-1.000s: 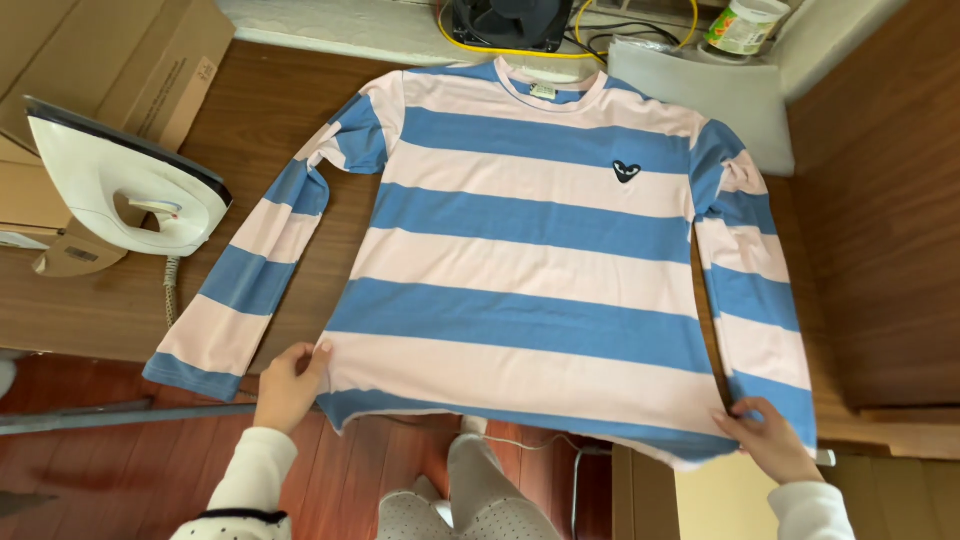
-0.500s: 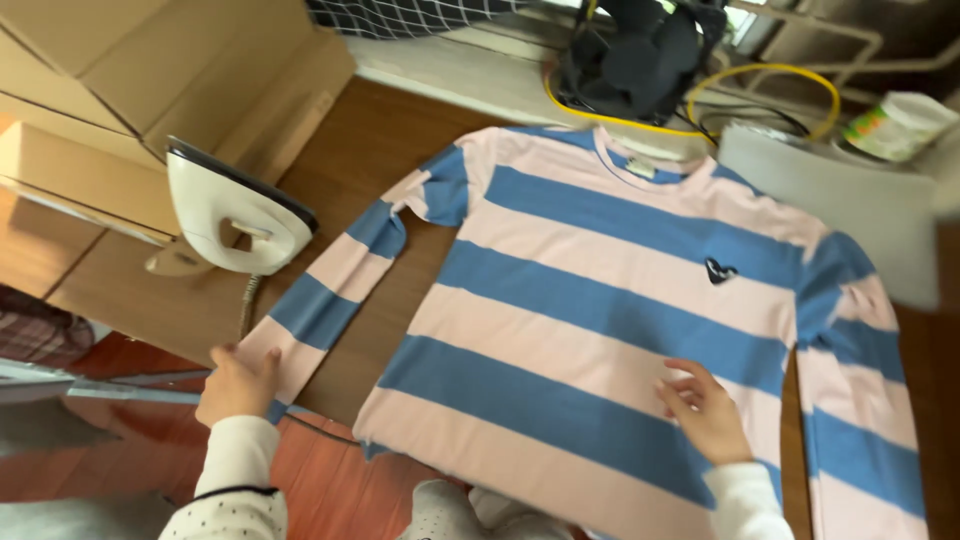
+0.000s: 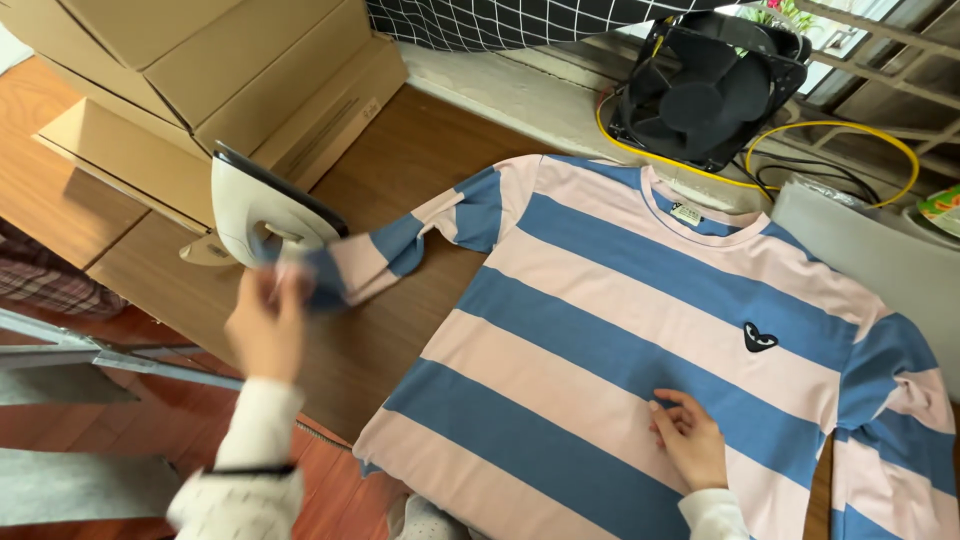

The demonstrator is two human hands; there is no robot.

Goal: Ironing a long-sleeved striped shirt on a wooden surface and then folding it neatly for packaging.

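1. Wooden tabletop [image 3: 400, 170], dark brown, by a window ledge; a pink-and-blue striped long-sleeve shirt [image 3: 640, 340] lies spread front-up across it, collar toward the ledge.
2. Left hand [image 3: 265, 325]: motion-blurred, closed round the end of the shirt's sleeve [image 3: 385, 255], which is lifted off the wood and drawn out sideways from the shirt body. Fingers pinch the cuff.
3. Right hand [image 3: 690, 440]: lies flat on the shirt's front, just below the small black heart patch [image 3: 759, 338]. Fingers loosely curled, pressing the cloth down; nothing held in it.
4. Handling, as a judgement: thin knit, light and limp, no stiffness. It will drape, stretch and wrinkle wherever it is pulled. Best taken at seams, cuffs or hem, with the body pinned so it does not slide on the smooth wood.
5. Just beyond the sleeve from the shirt: a white clothes iron [image 3: 265, 205] standing on its heel.
6. Further out past the iron: stacked cardboard boxes [image 3: 200, 70].
7. Beyond the shirt's collar: a black square fan [image 3: 710, 90] on the ledge, with a yellow cable [image 3: 850, 130] looping beside it.
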